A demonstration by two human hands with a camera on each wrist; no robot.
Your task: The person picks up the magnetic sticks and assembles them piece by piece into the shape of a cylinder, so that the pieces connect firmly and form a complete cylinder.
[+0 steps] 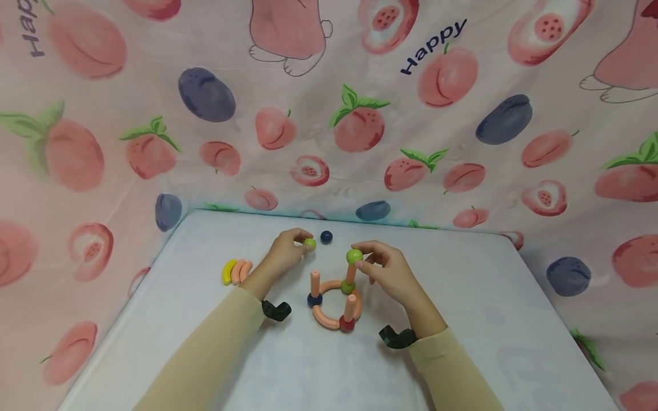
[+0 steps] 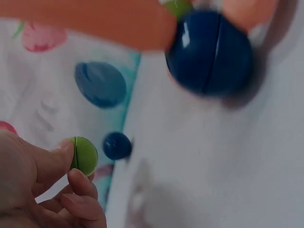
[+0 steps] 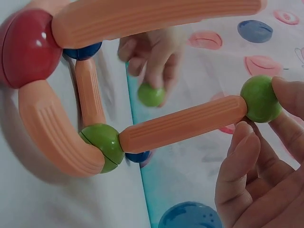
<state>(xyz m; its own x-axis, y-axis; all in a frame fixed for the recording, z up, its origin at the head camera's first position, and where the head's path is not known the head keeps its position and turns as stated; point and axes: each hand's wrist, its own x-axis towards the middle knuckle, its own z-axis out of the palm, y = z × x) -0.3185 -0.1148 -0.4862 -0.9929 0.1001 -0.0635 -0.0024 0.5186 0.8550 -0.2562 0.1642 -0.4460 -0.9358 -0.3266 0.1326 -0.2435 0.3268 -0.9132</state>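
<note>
Between the thumb and fingers of my left hand [image 1: 289, 251] is a green ball [image 2: 86, 156], held above the table beyond the ring. My right hand [image 1: 389, 268] pinches another green ball [image 3: 261, 99], which sits on the top end of an upright orange stick [image 3: 185, 124]. That stick rises from a lower green ball [image 3: 105, 145] in a ring of curved orange sticks [image 1: 325, 319]. A blue ball [image 1: 315, 299] and a red ball [image 1: 346, 325] join the ring's other corners. Each of these two bears an upright stick with a bare top.
A loose dark blue ball [image 1: 326, 237] lies near the table's back edge, just right of my left hand. Left of my left forearm are a yellow curved piece [image 1: 228, 272] and two orange curved pieces [image 1: 241, 272]. Fruit-printed cloth [image 1: 308, 131] hangs behind the white table [image 1: 462, 297].
</note>
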